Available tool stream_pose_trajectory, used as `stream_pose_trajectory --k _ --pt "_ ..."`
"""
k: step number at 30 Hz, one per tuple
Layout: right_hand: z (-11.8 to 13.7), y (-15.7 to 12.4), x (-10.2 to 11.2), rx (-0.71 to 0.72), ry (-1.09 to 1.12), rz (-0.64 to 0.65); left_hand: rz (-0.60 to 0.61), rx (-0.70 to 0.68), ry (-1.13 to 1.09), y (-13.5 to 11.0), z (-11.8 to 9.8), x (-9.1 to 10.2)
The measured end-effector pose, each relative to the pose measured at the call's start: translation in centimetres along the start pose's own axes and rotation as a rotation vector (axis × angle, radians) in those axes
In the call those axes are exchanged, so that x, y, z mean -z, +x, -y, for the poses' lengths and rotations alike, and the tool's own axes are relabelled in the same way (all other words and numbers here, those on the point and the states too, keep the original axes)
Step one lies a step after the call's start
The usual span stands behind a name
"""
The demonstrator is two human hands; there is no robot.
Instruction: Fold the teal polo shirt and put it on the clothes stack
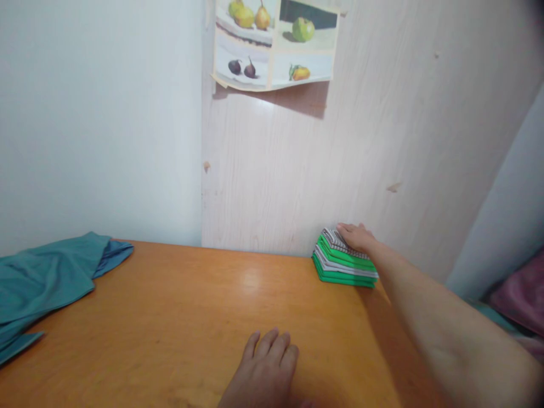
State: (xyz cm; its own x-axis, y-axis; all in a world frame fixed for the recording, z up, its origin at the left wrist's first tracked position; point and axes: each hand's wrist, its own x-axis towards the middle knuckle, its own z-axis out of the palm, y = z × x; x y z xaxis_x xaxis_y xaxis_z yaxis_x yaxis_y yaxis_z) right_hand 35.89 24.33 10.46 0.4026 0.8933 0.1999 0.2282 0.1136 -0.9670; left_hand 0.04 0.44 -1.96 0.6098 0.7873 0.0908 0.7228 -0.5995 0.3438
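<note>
At the back right of the wooden table (pixel 204 317) stands a neat stack of folded cloths (pixel 346 275), bright green with white layers between. The topmost cloth (pixel 335 241) has a dark-and-white check. My right hand (pixel 357 236) lies on top of this stack with its fingers stretched out toward the left; its forearm reaches in from the lower right. Close to the front edge of the view, my left hand (pixel 272 360) is over the bare tabletop, palm down, fingers slightly apart and holding nothing.
A rumpled teal garment (pixel 55 272) with a blue part lies on the table's left side. Behind the table rise a pale wall (pixel 102 124) and a wood-grain panel (pixel 263 181) bearing a sheet of fruit pictures (pixel 276 45). Purple fabric (pixel 521 289) shows at far right.
</note>
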Motion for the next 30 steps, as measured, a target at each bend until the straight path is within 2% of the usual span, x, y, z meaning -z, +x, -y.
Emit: stream_pose_trajectory --k 6,9,14,20,30 --pt "-1.7 0.1 -0.3 0.080 -0.702 0.154 -0.015 -0.023 0.025 -0.1 0.3 -0.4" --pt "-2.0 0.2 -0.6 0.079 -0.819 0.214 -0.033 -0.029 0.041 -0.2 0.4 -0.7" --pt "-1.6 0.3 -1.6 0.116 -1.230 0.347 -0.075 -0.049 0.060 -0.3 0.3 -0.7" --pt "-1.7 0.1 -1.9 0.148 -1.277 0.362 -0.042 -0.055 0.064 -0.6 0.1 -0.1" --pt "-1.8 -1.0 -1.9 0.154 -1.245 0.310 -0.007 -0.016 -0.002 -0.9 -0.8 0.9"
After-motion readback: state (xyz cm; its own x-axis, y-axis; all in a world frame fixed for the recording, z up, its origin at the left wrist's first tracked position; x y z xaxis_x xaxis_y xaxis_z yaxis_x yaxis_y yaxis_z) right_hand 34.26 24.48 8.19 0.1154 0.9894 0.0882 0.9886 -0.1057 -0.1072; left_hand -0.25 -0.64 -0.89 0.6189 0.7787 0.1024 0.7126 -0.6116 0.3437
